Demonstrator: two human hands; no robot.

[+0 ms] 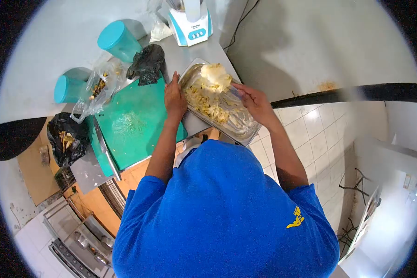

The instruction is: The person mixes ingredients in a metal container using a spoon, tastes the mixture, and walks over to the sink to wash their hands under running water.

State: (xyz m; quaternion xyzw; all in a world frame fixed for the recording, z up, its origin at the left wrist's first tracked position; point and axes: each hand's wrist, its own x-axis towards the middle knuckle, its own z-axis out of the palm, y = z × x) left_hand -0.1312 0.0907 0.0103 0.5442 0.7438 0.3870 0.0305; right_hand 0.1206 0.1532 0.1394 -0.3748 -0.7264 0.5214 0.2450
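A metal tray point(193, 67) lies at a slant near the counter's edge, with a pale yellowish, creamy mixture point(213, 109) smeared across its bottom. My left hand point(175, 99) grips the tray by its left rim. Over the tray's right side, my right hand point(255, 104) is closed, its fingers pinched round something thin whose kind does not show clearly. A thick whitish clump point(216, 76) sits just beyond those fingertips, towards the tray's far end. Whatever carries or touches the clump is hidden under it.
Left of the tray, a green cutting board point(129, 123) holds pale scraps, with a knife point(107, 150) along its left edge. Black plastic bags point(148, 62), a clear bag point(97, 85) and turquoise-lidded containers point(118, 39) surround it. A white-and-turquoise blender base point(190, 28) stands behind.
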